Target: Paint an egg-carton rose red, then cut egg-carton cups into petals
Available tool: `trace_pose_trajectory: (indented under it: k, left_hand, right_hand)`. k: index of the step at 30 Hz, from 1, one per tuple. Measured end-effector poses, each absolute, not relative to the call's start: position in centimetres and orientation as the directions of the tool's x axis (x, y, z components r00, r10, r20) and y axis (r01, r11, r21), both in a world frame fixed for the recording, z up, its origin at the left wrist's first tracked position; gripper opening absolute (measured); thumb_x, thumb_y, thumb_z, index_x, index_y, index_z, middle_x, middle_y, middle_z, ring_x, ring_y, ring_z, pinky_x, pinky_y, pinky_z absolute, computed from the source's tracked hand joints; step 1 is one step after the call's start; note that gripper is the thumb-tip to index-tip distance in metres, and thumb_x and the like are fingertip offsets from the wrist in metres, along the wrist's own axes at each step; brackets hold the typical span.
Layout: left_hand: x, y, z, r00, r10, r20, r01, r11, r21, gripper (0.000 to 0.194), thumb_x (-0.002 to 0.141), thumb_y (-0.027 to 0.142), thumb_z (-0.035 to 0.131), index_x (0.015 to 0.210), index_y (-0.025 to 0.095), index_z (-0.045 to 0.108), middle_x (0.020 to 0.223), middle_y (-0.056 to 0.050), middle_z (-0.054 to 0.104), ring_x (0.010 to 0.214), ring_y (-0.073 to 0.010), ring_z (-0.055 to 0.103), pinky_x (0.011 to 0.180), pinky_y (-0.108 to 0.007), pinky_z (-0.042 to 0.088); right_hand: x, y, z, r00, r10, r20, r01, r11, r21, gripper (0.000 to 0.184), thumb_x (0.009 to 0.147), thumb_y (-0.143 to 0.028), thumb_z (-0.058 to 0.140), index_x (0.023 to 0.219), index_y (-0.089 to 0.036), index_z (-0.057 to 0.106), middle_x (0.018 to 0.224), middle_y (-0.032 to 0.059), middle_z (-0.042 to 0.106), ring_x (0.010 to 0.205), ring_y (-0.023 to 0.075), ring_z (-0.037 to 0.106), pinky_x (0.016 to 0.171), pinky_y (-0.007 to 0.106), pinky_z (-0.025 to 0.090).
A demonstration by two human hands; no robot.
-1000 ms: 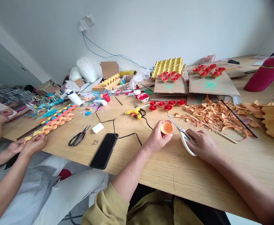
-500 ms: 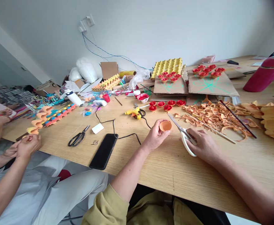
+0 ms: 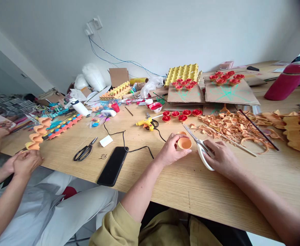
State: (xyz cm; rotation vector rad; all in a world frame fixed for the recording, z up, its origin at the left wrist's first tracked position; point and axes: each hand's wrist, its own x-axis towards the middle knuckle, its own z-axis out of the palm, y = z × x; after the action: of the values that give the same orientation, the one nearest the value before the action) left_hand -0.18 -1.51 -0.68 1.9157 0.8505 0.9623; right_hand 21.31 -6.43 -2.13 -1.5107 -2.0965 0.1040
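And the orange cup [image 3: 184,143] has come a touch nearer, a second orange rim [image 3: 182,133] popping up behind it; joined or separate, hard to tell! The left hand [image 3: 169,150] pinches the cup over the table [image 3: 175,186], beside the scissors [image 3: 197,140] gripped in the right hand [image 3: 223,159]. Looks light, thin, stiffish, crushable: best held gently, low on its side.

NO LEGIBLE TXT

One small blk handwritten mark [image 3: 103,156] was on the table [image 3: 171,186], nr its front edge, btwn the blk-handled scissors [image 3: 80,154] & the phone [image 3: 112,166]; strokes too small to read for sure. Grn lines [image 3: 226,93] on the rt cardboard sheet [image 3: 247,97], twd the table's back edge, formed no legible chars. No brand, no. or label cd be read.
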Motion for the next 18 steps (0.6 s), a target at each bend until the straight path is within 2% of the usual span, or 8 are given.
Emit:
trace_pose_trajectory:
  k: [3,6,10,18]
  left_hand:
    - [-0.3,-1.7,-0.5,0.551,0.788,0.273,0.287,-0.486,0.826,0.049,0.075,0.026,0.078,0.120,0.021,0.060,0.125,-0.010,0.060,0.104,-0.0227,0.061,0.084,-0.033,0.050]
    - [-0.5,-1.9,-0.4,0.622,0.752,0.218,0.305,-0.489,0.817,0.051,0.075,0.025,0.079,0.122,0.022,0.059,0.127,-0.009,0.064,0.111,-0.0245,0.061,0.094,-0.037,0.048]
    - [-0.8,-1.8,-0.6,0.674,0.719,0.172,0.342,-0.510,0.789,0.051,0.074,0.017,0.078,0.121,0.022,0.061,0.126,-0.010,0.065,0.116,-0.0259,0.061,0.099,-0.041,0.047]
    - [-1.3,-1.4,-0.7,0.662,0.732,0.161,0.348,-0.491,0.799,0.062,0.069,0.023,0.084,0.125,0.025,0.058,0.123,-0.010,0.064,0.111,-0.0254,0.063,0.099,-0.043,0.049]
  right_hand:
    - [21.6,-6.3,-2.3,-0.209,0.892,0.400,0.849,0.369,-0.379,0.021,0.093,-0.040,0.048,0.078,-0.025,0.045,0.063,-0.0013,0.058,0.062,0.0180,0.055,0.073,0.032,0.041]
    - [21.7,-6.2,-2.4,-0.208,0.887,0.412,0.846,0.375,-0.379,0.021,0.092,-0.039,0.048,0.077,-0.025,0.046,0.062,-0.0013,0.059,0.061,0.0174,0.054,0.073,0.032,0.041]
    - [21.7,-6.3,-2.0,-0.191,0.884,0.427,0.846,0.369,-0.385,0.019,0.090,-0.036,0.049,0.076,-0.025,0.046,0.061,-0.0019,0.057,0.060,0.0172,0.052,0.072,0.032,0.040]
    - [22.6,-6.3,-1.1,0.029,0.878,0.477,0.843,0.235,-0.484,0.026,0.089,-0.044,0.051,0.072,-0.025,0.046,0.057,-0.0026,0.053,0.054,0.0158,0.046,0.057,0.029,0.032]
